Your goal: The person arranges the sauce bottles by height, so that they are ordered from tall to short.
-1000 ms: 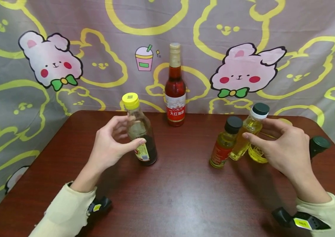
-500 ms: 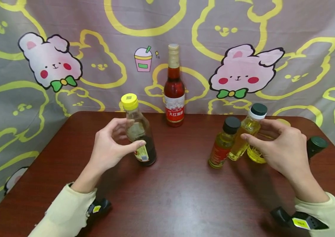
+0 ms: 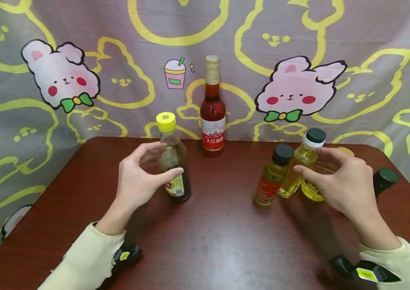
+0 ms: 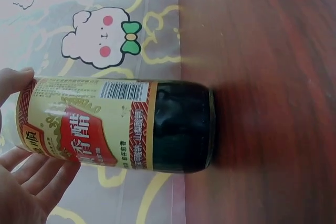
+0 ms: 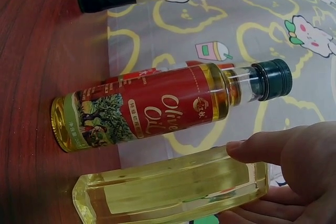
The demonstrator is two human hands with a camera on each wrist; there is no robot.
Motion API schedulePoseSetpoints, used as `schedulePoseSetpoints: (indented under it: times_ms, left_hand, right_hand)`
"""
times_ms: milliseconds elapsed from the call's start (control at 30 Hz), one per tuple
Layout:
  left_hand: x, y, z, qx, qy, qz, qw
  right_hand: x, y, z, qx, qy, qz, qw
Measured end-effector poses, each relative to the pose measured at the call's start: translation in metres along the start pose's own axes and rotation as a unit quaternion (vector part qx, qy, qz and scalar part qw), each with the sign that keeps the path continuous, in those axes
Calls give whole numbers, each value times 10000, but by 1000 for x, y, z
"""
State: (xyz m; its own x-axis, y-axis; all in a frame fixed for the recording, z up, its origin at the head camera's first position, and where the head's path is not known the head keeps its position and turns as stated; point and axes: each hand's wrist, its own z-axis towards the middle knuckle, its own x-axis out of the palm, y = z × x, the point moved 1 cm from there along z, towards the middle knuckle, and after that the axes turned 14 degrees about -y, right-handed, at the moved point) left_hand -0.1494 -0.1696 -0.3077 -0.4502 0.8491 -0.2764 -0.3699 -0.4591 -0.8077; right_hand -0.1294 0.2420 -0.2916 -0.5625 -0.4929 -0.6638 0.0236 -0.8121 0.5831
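My left hand (image 3: 137, 177) grips a glass vinegar bottle (image 3: 178, 187) with a yellow cap and dark liquid in its lower part. The thumb lies on the label's near side, and the other fingers are partly hidden behind the glass. In the left wrist view the vinegar bottle (image 4: 94, 121) shows a cream and red label. My right hand (image 3: 350, 181) holds a clear bottle of pale yellow oil (image 3: 301, 161) by its upper body, under a dark green cap with a white collar. Close to its left stands a small olive oil bottle (image 3: 270, 183) with a red label and black cap.
A tall red vinegar bottle (image 3: 214, 112) stands at the table's back edge. Behind my right hand are another yellow oil bottle (image 3: 311, 191) and a dark-green-capped bottle (image 3: 384, 181), both partly hidden. A patterned cloth (image 3: 118, 24) hangs behind the brown table (image 3: 219, 245).
The yellow-capped vinegar bottle's top has swung right, so it leans less, and my left hand has shifted slightly right with it. My right hand keeps its hold on the oil bottle.
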Motion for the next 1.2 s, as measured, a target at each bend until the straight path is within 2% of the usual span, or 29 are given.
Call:
schedulePoseSetpoints:
  times_ms: [200, 433, 633, 800, 1200]
  left_hand:
    - [17, -7, 7, 64, -65, -335, 9994]
    - [39, -23, 16, 111, -217, -629, 9977]
    - [59, -35, 24, -33, -161, -609, 9980]
    - [79, -43, 31, -21, -79, -575, 9983]
    - [130, -47, 40, 154, -128, -700, 9973]
  right_hand:
    - [0, -1, 0, -74, -51, 28, 10000]
    - [3, 1, -1, -139, -67, 41, 9999]
    - [4, 2, -1, -110, -19, -6, 9999]
    - [2, 2, -2, -99, -69, -42, 9999]
    - [1, -2, 0, -61, -79, -65, 9999]
